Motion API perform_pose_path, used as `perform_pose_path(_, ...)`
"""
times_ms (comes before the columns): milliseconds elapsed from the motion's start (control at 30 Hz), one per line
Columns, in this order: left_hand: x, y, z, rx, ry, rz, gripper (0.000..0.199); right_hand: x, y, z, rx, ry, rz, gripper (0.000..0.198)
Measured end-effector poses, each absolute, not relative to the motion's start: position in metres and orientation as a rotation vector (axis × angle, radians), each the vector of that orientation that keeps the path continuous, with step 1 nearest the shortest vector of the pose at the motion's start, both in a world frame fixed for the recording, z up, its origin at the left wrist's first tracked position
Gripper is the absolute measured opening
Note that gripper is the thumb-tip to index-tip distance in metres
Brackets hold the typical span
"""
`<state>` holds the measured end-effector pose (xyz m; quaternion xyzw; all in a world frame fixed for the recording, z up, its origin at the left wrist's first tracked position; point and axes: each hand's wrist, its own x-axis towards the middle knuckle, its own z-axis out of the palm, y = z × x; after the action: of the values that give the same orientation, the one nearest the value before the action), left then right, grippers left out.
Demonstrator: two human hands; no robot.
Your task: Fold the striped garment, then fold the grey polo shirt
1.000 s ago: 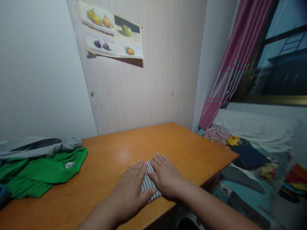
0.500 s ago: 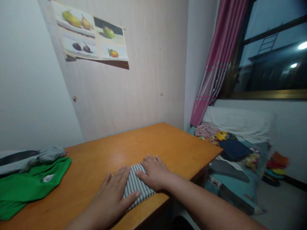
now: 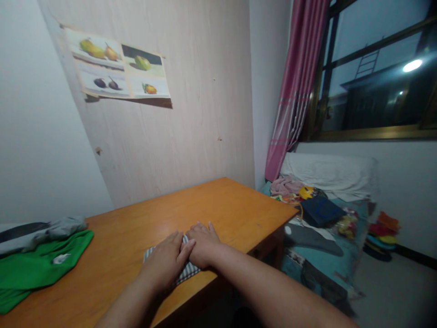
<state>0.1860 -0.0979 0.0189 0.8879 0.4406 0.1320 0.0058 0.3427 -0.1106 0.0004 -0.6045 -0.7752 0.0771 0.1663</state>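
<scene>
A folded cloth [image 3: 188,272] with grey and white stripes lies flat near the front edge of the wooden table. My left hand [image 3: 165,257] rests palm down over its middle, fingers laid out flat and thumb pointing right. My right hand [image 3: 204,245] presses on the cloth's right side, its fingers spread and pointing away from me. The left thumb meets the right hand near its thumb. Both hands cover much of the cloth, so only its left corner, a strip between the hands and the near edge show.
Green clothing [image 3: 46,264] and a grey garment [image 3: 64,228] lie on the table's left end. The orange-brown table [image 3: 211,200] meets a wall with a fruit poster [image 3: 119,70]. To the right stands a low teal seat [image 3: 303,262] heaped with clothes and bags, below a window.
My left hand has moved left and now lies over the cloth's middle, with the cloth's left corner showing beyond it. The hands have come together. The view has shifted slightly.
</scene>
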Motion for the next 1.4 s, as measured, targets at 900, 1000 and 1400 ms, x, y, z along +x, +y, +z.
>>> perform_pose_path(900,0.131,-0.108,-0.003,2.372,1.957,0.241,0.094,0.369,-0.112,0.000,-1.810,-2.227,0.328,0.084)
perform_pose_path(1000,0.110,-0.108,-0.003,2.375,2.047,0.284,0.088,0.388,-0.111,0.003,-1.878,-2.214,0.307,0.083)
perform_pose_path(1400,0.145,-0.113,0.011,2.598,1.577,0.815,0.045,0.328,-0.123,0.022,-1.525,-2.241,0.081,0.055)
